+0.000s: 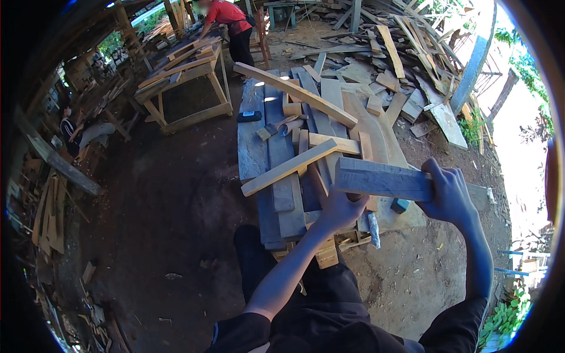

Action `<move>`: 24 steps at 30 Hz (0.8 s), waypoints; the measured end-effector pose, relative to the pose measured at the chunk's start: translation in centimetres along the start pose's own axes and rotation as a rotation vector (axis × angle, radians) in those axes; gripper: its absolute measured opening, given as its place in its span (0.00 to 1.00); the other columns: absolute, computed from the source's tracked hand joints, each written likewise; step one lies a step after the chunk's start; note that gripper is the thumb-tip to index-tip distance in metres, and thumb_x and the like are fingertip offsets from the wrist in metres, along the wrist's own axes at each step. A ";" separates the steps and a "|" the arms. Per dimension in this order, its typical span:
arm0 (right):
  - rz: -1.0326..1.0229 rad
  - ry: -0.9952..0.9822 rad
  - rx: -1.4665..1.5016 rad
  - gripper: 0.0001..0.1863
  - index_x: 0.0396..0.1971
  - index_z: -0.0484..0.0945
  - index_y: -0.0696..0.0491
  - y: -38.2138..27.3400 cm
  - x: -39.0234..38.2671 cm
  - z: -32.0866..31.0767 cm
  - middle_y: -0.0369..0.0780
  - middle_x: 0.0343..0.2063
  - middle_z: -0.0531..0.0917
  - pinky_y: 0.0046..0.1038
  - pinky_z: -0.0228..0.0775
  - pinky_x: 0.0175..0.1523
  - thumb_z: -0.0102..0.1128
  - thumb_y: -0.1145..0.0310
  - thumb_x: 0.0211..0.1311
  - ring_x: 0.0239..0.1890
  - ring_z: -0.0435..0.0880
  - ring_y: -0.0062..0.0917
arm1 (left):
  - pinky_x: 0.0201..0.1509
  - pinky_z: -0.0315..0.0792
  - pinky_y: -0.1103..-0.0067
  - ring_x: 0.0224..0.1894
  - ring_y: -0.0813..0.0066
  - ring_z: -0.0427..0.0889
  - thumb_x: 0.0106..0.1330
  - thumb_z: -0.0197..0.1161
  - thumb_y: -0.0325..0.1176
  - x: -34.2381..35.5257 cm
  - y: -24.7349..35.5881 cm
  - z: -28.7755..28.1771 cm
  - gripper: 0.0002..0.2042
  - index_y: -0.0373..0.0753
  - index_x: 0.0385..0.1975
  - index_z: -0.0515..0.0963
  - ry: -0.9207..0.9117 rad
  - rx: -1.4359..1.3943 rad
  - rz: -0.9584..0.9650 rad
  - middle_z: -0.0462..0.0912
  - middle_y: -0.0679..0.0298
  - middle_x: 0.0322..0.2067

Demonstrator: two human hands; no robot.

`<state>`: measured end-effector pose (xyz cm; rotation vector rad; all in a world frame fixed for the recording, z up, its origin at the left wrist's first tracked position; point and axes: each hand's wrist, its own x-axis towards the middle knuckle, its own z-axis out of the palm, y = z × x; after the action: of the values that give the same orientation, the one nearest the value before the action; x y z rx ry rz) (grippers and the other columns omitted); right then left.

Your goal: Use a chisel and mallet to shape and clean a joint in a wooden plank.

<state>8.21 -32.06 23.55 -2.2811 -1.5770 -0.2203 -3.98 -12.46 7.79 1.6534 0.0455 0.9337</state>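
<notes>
I hold a thick, greyish wooden block (382, 180) crosswise above the near right part of the workbench. My left hand (343, 210) is closed around its left end from below. At the other end, my right hand (446, 191) grips it with the fingers over the top edge. Just beyond the block, a pale wood strip (288, 169) lies slanted on dark planks (283, 191). A longer pale strip (297, 94) crosses the far part of the bench. A brush (273, 127) and a dark cylindrical item (249, 116) rest on the left side.
A small blue object (400, 205) and a clear plastic wrapping (374, 229) sit near the bench's front right. Behind, a person in red (225, 13) leans over another wooden table (176, 76). Another person (73, 132) sits far left. Scrap boards (376, 65) are heaped at the back right.
</notes>
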 end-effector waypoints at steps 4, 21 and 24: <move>0.035 0.119 0.113 0.24 0.41 0.69 0.54 0.8 0.4 0.5 0.45 0.20 0.79 0.40 0.72 0.34 0.70 0.69 0.44 0.27 0.83 0.44 | 0.33 0.72 0.77 0.26 0.78 0.78 0.64 0.64 0.31 0.9 2.0 0.0 0.07 0.35 0.32 0.75 -0.072 -0.015 -0.128 0.78 0.64 0.22; 0.514 0.518 1.164 0.14 0.41 0.69 0.54 -1.4 1.3 0.1 0.33 0.19 0.71 0.20 0.64 0.19 0.54 0.59 0.68 0.16 0.69 0.14 | 0.29 0.68 0.79 0.23 0.84 0.70 0.64 0.64 0.32 0.5 1.7 -0.4 0.08 0.36 0.29 0.74 -0.078 -0.039 -0.105 0.72 0.70 0.19; 0.613 0.256 1.393 0.18 0.47 0.68 0.53 -2.0 0.2 -0.1 0.33 0.22 0.73 0.20 0.65 0.20 0.59 0.58 0.66 0.15 0.69 0.15 | 0.33 0.73 0.76 0.25 0.76 0.80 0.63 0.64 0.31 0.5 1.9 -0.5 0.07 0.36 0.33 0.76 -0.091 -0.012 -0.125 0.80 0.60 0.22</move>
<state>6.40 -31.29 24.15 -1.3503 -0.4517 0.5554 -4.77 -12.45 9.63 1.6603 0.0797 0.7621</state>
